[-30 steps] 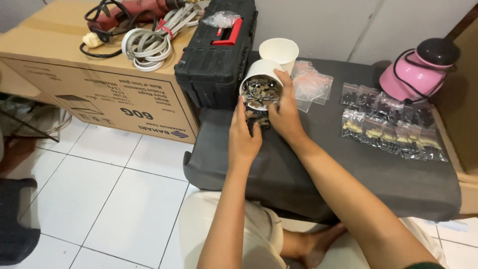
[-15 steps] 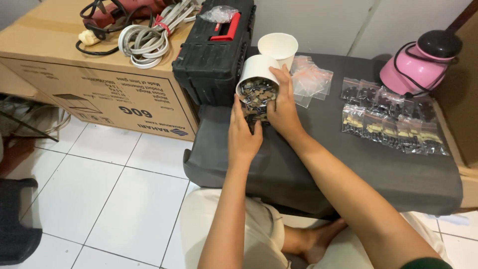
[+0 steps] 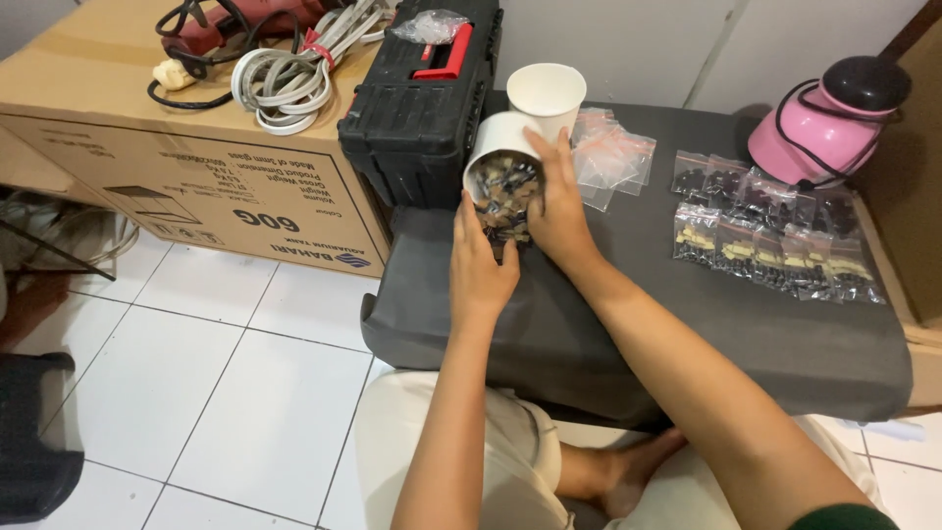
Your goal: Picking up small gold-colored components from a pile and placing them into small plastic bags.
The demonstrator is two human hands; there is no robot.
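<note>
The paper cup (image 3: 498, 147) has tipped further toward the person, spilling small dark parts (image 3: 502, 201) onto the grey cushion (image 3: 687, 324). The right hand (image 3: 557, 211) wraps its side, tilting it to pour; the left hand (image 3: 479, 270) cups half-open below, catching parts.

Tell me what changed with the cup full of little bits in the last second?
The tipped white cup in the right hand leans over further, so small dark and yellowish pieces have slid to its mouth and spill toward the left hand cupped below. Both hands kept their hold. The upright cup, toolbox and filled bags stayed put.
</note>
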